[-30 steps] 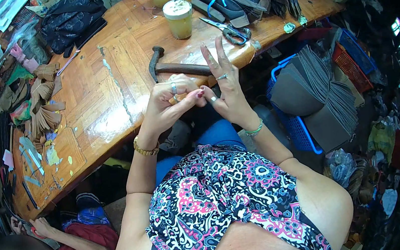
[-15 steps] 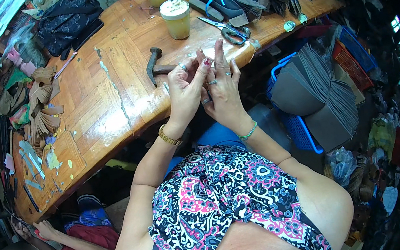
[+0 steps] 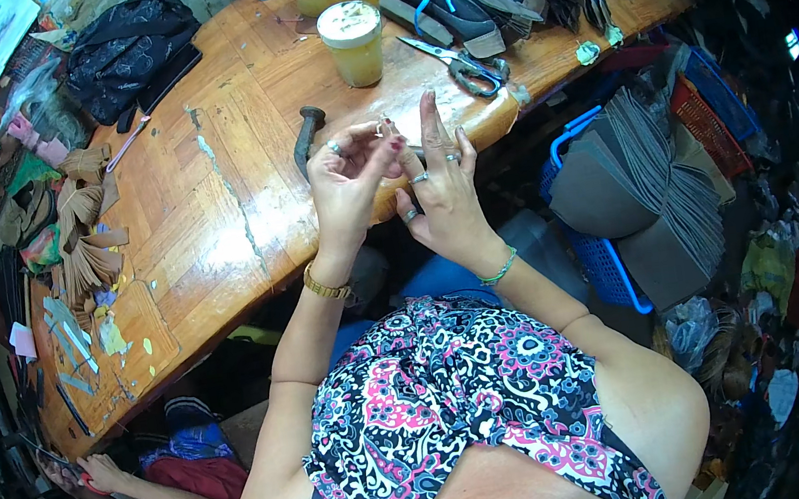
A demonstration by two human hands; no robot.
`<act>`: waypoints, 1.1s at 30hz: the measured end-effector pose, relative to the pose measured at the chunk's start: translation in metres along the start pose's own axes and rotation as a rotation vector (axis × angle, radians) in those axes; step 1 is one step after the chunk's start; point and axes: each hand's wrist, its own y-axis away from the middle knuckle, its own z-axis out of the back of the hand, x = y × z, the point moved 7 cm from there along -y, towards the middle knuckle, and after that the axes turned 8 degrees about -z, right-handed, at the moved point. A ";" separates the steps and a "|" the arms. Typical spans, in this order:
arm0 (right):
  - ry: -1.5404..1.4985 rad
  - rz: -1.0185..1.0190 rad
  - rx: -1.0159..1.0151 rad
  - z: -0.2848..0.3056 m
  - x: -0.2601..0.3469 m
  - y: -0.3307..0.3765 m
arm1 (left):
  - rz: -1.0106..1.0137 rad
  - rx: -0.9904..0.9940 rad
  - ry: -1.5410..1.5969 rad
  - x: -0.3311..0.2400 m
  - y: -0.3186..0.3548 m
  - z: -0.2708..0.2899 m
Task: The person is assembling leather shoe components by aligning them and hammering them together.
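Left hand [image 3: 345, 181] up over the tabletop [image 3: 203, 215] edge, we see its thumb and fingertips pinching something tiny at the tips, too small to tell what. Right hand [image 3: 443, 193] just beside it, touching, fingers spread and pointing upward, rings on them. Behind both we've got a hammer [image 3: 309, 135] lying on the wood, a jar [image 3: 352, 44] farther back, scissors [image 3: 456, 65] to its right. Off the edge, right side, a blue basket [image 3: 603, 263] stuffed with grey sheets. Lower left, another person's hand [image 3: 101, 471] sits well apart.
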 end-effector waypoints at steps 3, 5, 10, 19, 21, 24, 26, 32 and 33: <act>0.034 0.023 0.008 -0.007 0.005 -0.004 | -0.047 -0.015 -0.066 -0.002 0.001 0.007; 0.054 0.008 0.024 -0.015 0.003 -0.010 | -0.063 -0.046 -0.132 -0.005 0.000 0.012; 0.167 0.145 -0.008 -0.010 0.005 -0.016 | -0.050 0.019 -0.357 -0.022 -0.004 0.030; 0.233 0.138 0.048 -0.014 -0.005 -0.035 | -0.043 -0.174 -0.309 -0.031 0.015 0.102; 0.235 0.103 0.030 -0.019 -0.006 -0.042 | -0.032 -0.107 -0.327 -0.026 0.019 0.107; 0.216 0.072 0.048 -0.027 -0.004 -0.050 | 0.178 0.034 -0.329 -0.008 0.025 0.102; 0.118 0.076 0.089 -0.038 -0.011 -0.049 | 0.191 0.062 -0.281 -0.010 0.023 0.089; 0.098 0.048 -0.030 -0.031 -0.030 -0.038 | 0.318 0.115 -0.070 0.002 0.034 0.078; 0.101 0.053 -0.043 -0.024 -0.038 -0.038 | 0.327 0.150 -0.059 0.003 0.036 0.072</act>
